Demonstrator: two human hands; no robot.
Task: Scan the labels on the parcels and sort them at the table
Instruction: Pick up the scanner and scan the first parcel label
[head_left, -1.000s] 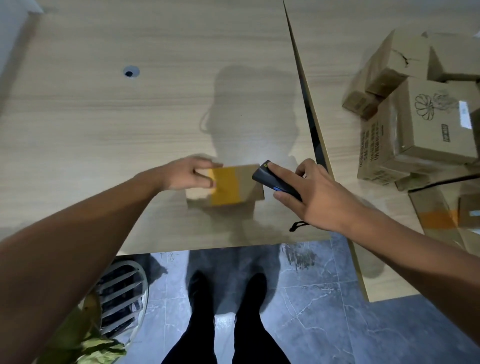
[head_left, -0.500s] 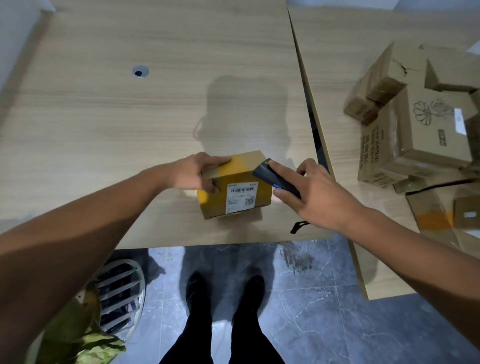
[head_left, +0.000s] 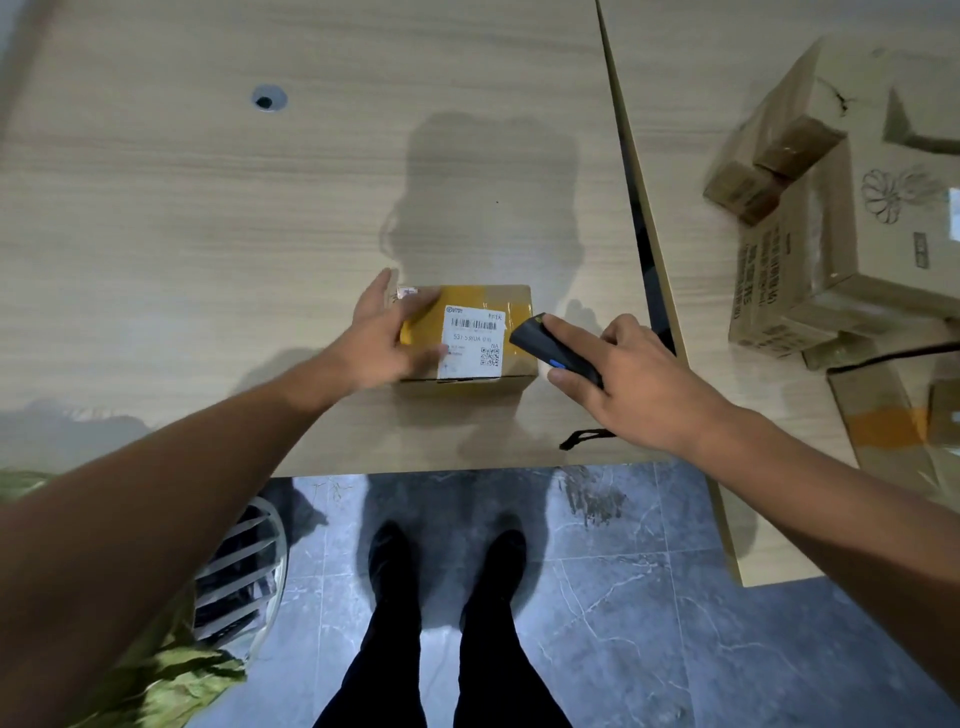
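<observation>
A small cardboard parcel with yellow tape lies flat near the front edge of the left wooden table. Its white label, with a barcode and a QR code, faces up. My left hand rests flat on the parcel's left part, fingers spread and blurred. My right hand grips a black handheld scanner with a blue button. The scanner's nose points at the label from the right, close to the parcel's right edge. A black wrist strap hangs from it onto the table.
A pile of several cardboard boxes sits on the right table, past a dark gap between the tables. A flattened carton lies at the right edge. Below are my feet on grey tiles, a white basket and green plastic at lower left.
My left hand has turned the parcel over so the label side now lies face up and flat on the table. My right hand with the scanner has barely moved.
</observation>
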